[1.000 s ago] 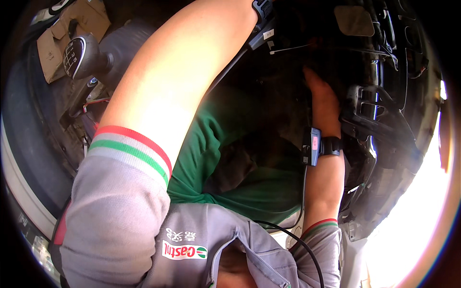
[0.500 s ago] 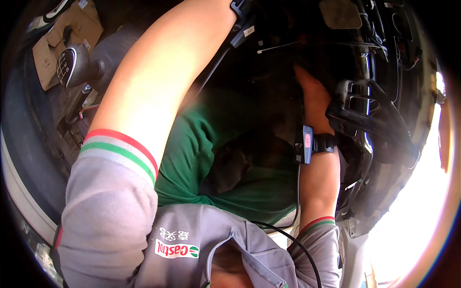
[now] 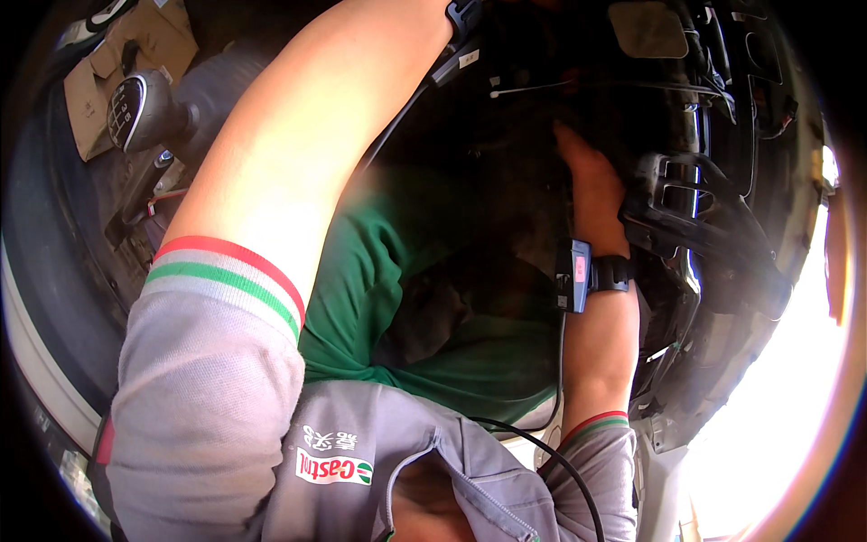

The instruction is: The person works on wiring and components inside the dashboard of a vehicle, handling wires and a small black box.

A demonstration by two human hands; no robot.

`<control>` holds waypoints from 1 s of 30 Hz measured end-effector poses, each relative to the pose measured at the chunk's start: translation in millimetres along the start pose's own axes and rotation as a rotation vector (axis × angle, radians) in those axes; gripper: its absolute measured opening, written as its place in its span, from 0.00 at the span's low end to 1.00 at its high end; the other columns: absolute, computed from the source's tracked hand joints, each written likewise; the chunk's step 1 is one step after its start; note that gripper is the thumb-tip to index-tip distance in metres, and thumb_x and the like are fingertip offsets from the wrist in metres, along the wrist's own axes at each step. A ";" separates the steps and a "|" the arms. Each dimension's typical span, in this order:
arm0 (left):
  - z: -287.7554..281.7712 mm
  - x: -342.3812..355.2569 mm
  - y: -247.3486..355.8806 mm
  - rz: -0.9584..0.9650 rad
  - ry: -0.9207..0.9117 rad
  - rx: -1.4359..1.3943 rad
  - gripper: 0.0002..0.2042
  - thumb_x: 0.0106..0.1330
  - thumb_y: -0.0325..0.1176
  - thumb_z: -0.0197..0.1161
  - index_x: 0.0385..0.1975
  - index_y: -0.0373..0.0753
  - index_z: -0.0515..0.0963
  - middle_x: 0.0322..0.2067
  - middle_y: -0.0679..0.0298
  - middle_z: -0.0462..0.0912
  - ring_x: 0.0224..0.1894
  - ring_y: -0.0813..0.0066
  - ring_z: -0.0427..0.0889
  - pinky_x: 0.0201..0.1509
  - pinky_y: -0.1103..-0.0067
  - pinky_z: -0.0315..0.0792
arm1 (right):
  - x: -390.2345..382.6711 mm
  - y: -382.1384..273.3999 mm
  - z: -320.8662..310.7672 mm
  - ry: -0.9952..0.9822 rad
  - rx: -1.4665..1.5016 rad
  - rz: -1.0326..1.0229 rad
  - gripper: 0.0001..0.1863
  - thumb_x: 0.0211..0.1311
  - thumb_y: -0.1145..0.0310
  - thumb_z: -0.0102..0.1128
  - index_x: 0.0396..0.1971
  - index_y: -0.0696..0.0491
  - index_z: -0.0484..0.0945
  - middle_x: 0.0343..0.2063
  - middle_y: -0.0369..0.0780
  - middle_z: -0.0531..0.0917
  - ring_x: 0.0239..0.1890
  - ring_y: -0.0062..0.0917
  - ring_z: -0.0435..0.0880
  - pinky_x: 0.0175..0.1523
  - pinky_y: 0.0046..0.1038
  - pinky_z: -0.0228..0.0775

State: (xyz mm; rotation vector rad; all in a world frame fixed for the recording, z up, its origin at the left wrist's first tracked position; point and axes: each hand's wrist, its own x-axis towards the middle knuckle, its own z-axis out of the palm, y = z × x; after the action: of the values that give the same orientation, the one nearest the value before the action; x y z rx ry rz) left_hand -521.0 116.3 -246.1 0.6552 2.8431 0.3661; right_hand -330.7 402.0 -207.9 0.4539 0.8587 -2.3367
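My left forearm reaches up the middle-left to a black wrist strap (image 3: 461,20) at the top edge; the hand beyond it is out of sight. My right hand (image 3: 582,154) reaches into the dark space at centre right, its fingers lost in shadow, so whatever it touches is unclear. It lies beside a black plastic bracket (image 3: 668,190) and below a thin white cable tie (image 3: 515,90). A blue device (image 3: 575,275) is strapped on my right forearm, with a cable running down from it.
A gear knob (image 3: 128,112) on a dark boot and a torn cardboard piece (image 3: 95,90) are at the upper left. Dark interior structure with a pale square panel (image 3: 648,29) fills the right side, beside a bright opening (image 3: 750,415). My green-trousered legs (image 3: 361,289) are below my arms.
Compared with a second ago, the surroundings and both forearms appear slightly further left in the picture. Both arms keep much the same pose, with only small shifts.
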 end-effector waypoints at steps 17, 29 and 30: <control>1.6 -1.5 -2.1 0.025 0.031 0.018 0.14 0.58 0.33 0.63 0.44 0.45 0.82 0.43 0.60 0.85 0.48 0.63 0.82 0.47 0.69 0.77 | 55.9 -4.2 7.7 -0.193 0.322 0.058 0.15 0.70 0.69 0.51 0.51 0.59 0.77 0.54 0.47 0.80 0.59 0.40 0.78 0.59 0.34 0.73; 6.6 0.3 -5.9 0.043 0.050 0.029 0.15 0.57 0.32 0.62 0.46 0.45 0.81 0.45 0.61 0.84 0.50 0.64 0.81 0.48 0.70 0.76 | 62.9 -3.2 0.4 -0.291 0.383 0.103 0.13 0.70 0.71 0.51 0.50 0.59 0.78 0.53 0.48 0.81 0.59 0.41 0.79 0.58 0.34 0.75; 6.7 0.1 -6.4 0.044 0.050 0.031 0.15 0.57 0.32 0.62 0.46 0.46 0.81 0.45 0.61 0.84 0.50 0.64 0.81 0.48 0.70 0.76 | 63.0 -2.5 -0.4 -0.307 0.386 0.109 0.13 0.70 0.72 0.51 0.49 0.59 0.78 0.53 0.48 0.81 0.59 0.41 0.79 0.58 0.34 0.75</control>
State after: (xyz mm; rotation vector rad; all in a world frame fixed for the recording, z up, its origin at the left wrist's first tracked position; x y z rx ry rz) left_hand -522.0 112.0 -254.3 0.7250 2.8906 0.3511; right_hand -380.1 377.4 -238.3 0.2764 0.2334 -2.3885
